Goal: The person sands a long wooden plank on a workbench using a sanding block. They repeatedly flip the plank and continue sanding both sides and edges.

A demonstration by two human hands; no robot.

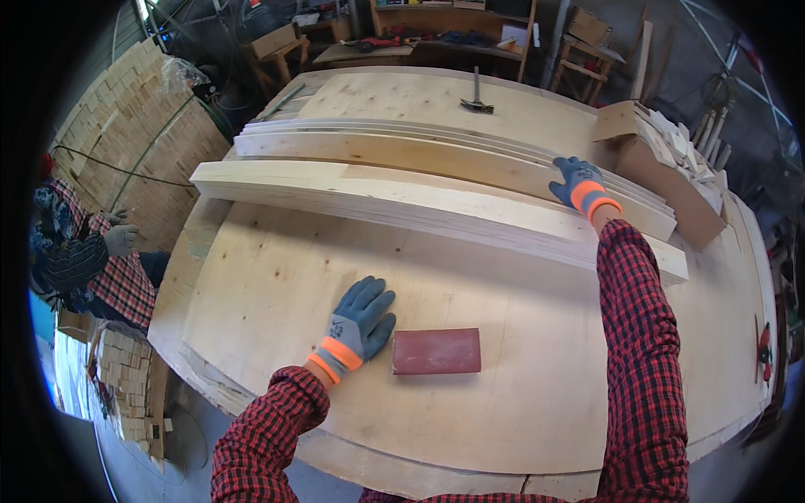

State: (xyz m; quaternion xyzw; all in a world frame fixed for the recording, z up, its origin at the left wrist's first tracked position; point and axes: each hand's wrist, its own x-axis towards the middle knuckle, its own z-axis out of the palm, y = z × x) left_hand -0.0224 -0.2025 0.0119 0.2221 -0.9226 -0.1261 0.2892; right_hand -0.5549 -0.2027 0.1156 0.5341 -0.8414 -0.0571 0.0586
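The broad pale plywood counter point(520, 394) carries everything here, and across its far half lie two stacks of long, thin, light-wood boards, the near stack point(402, 205) angled from upper left to lower right and the far stack point(394, 151) behind it. The right hand point(579, 186), in a grey-blue glove with an orange cuff, lies on the far stack's right end, fingers curled down over the top board; whether the grip closes under an edge cannot be told, since the fingertips are hidden. To draw one board cleanly, I judge it best to catch only the top piece at its end and raise it a little before sliding, so the ones beneath stay squared. The left hand point(359, 323), gloved alike, rests flat on the bare counter with its grip spread and pinching nothing, a good steadying post. Just beside it to the right, apart by a narrow gap, lies a dull-red rectangular sanding block point(437, 350). A steel claw hammer point(476, 94) sits well apart at the far edge.
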